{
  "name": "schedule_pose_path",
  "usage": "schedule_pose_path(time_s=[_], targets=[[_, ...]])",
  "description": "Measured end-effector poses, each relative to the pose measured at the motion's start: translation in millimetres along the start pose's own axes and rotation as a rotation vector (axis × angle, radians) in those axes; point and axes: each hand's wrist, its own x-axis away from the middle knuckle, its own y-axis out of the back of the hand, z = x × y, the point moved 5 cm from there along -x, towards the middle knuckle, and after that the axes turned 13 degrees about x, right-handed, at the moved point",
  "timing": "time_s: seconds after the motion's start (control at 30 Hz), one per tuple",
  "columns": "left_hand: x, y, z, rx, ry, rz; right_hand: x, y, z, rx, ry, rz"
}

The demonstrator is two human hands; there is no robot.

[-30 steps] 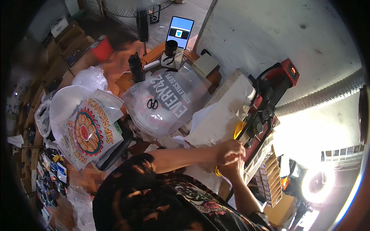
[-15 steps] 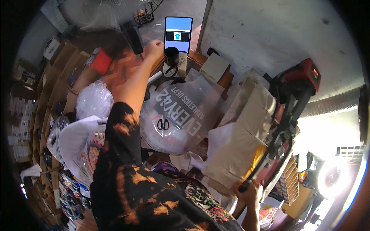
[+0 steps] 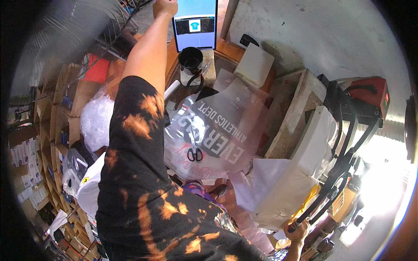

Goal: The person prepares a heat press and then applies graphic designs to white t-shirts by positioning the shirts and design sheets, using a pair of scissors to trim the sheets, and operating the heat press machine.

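At the top edge my left hand (image 3: 165, 8), arm stretched far forward, is beside the left edge of an upright screen (image 3: 194, 41). Its fingers are curled in; whatever they may hold is hidden. The screen displays a blue shirt. At the lower right my right hand (image 3: 298, 230) wraps round the lever (image 3: 311, 208) of a heat press, near its dark end. The press's head (image 3: 362, 98) is red and black. Yellow material (image 3: 306, 203) lies along the lever, beside a cloth-covered board (image 3: 287, 195). Scissors (image 3: 194, 153) with black handles rest on printed clear film (image 3: 217, 130).
A black cup (image 3: 190, 59) stands on a pale block before the screen. A white box (image 3: 254, 64) is by the wall. Clear plastic wrap (image 3: 96, 122) is bundled left of my arm, near cardboard shelving (image 3: 65, 117). A wire fan guard (image 3: 82, 30) blurs the upper left.
My left hand has moved farther up, alongside the screen's edge. The view has shifted, placing the press farther right. My right hand keeps its grip on the lever.
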Motion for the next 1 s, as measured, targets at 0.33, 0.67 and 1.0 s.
schedule_pose_path(time_s=[0.33, 0.67, 1.0], targets=[[16, 20, -24, 0.047, -0.040, 0.178, -5, 6, 4, 0.048, 0.010, -0.052], [70, 20, 89, -0.189, 0.207, 0.576, 8, -7, -11, 0.030, -0.021, -0.005], [83, 17, 72, -0.218, 0.217, 0.643, 17, -13, -11, 0.089, -0.009, -0.004]])
